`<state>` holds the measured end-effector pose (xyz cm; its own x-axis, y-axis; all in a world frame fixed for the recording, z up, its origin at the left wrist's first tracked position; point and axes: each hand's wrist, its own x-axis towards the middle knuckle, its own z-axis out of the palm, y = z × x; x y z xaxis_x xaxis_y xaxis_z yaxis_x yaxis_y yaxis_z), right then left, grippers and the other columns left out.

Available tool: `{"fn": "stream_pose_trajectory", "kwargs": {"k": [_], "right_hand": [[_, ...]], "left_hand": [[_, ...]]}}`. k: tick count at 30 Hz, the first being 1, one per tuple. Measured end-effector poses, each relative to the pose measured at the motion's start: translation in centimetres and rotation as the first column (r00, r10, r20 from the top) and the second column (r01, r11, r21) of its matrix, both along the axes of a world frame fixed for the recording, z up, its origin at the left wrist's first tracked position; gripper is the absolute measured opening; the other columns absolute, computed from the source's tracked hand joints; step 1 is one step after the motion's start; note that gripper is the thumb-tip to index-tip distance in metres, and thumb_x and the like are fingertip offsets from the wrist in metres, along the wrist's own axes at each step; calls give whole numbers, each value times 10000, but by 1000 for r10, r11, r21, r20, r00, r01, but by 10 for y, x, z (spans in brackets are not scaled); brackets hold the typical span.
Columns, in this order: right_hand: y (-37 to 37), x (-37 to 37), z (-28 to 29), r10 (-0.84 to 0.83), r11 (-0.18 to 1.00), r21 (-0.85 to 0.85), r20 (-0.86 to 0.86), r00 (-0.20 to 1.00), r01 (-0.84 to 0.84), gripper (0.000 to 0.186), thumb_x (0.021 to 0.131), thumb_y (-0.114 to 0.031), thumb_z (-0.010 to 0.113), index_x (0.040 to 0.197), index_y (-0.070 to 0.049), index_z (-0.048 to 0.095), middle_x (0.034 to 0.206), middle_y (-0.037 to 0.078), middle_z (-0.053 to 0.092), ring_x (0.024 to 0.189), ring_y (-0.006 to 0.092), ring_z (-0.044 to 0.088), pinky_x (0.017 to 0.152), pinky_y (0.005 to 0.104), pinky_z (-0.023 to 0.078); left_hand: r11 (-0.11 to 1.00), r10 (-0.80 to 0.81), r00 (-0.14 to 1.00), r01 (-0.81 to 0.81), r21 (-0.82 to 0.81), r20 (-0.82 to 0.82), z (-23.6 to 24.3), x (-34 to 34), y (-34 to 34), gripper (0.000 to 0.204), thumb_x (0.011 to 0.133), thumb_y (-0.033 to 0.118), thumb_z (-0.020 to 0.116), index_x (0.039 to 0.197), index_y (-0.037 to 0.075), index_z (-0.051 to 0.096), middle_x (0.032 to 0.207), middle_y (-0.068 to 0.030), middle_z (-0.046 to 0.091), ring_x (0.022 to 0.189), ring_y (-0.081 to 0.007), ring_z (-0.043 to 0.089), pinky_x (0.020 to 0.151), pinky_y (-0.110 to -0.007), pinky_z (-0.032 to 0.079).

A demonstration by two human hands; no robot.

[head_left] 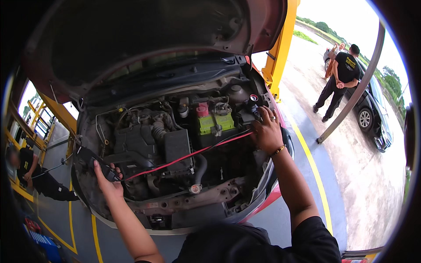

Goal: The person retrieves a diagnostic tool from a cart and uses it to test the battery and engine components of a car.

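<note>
Black shirt [307, 243], left grip [109, 180] around black device [87, 157], right grip [266, 131] unclear, engine [133, 142] beneath, yellow-lined grey-blue workshop floor [325, 179].

I read this as an open-sided auto workshop: red car [175, 143] with its dark-lined hood [144, 44] up, yellow steel lift post [283, 48], grey-blue floor [272, 219] with painted yellow lines [306, 153], pale concrete yard [366, 197] outside.

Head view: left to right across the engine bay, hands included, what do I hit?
Left hand, black plastic engine cover, black air filter box, yellow-green battery, right hand.
</note>
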<state>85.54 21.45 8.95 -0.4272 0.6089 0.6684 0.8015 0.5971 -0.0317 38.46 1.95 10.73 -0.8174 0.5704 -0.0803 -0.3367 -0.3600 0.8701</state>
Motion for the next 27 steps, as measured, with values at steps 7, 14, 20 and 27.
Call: {"fn": "stream_pose_trajectory", "kwargs": {"k": [7, 14, 20, 27], "right_hand": [[57, -25, -24, -181, 600, -571, -779, 600, -560, 390, 1070, -323, 399, 1277, -60, 600, 743, 9, 604, 592, 83, 560, 562, 246, 466], [54, -43, -30, 110, 965, -171, -431, 896, -201, 312, 1018, -335, 510, 1142, -91, 659, 892, 124, 654, 728, 293, 644, 670, 375, 505], [51, -24, -32, 295, 884, -221, -421, 858, -413, 204, 924, -218, 672, 1063, -68, 675, 850, 142, 691, 744, 313, 681, 649, 359, 527], [55, -24, -60, 407, 784, -228, -514, 755, -577, 193, 842, -41, 747, 1007, -46, 647, 782, 78, 685, 697, 201, 678, 651, 290, 527]], "left_hand": [[764, -639, 755, 601, 235, 144, -71, 92, -9, 651, 860, 712, 553, 1120, 115, 559, 801, -60, 599, 710, -210, 593, 687, -330, 481], [746, -654, 744, 664, -49, 135, -107, 181, -27, 480, 838, 114, 769, 1252, 58, 533, 1180, -66, 623, 1100, -188, 609, 986, -358, 473], [658, -732, 674, 664, -356, -96, -163, 197, -33, 740, 842, 75, 757, 1457, 25, 347, 1338, -91, 519, 1255, -197, 504, 1084, -360, 389], [333, -933, 327, 615, -715, -153, -188, 226, 35, 858, 849, 262, 765, 1518, 47, 273, 1398, -178, 519, 1301, -291, 505, 1079, -391, 388]]}}
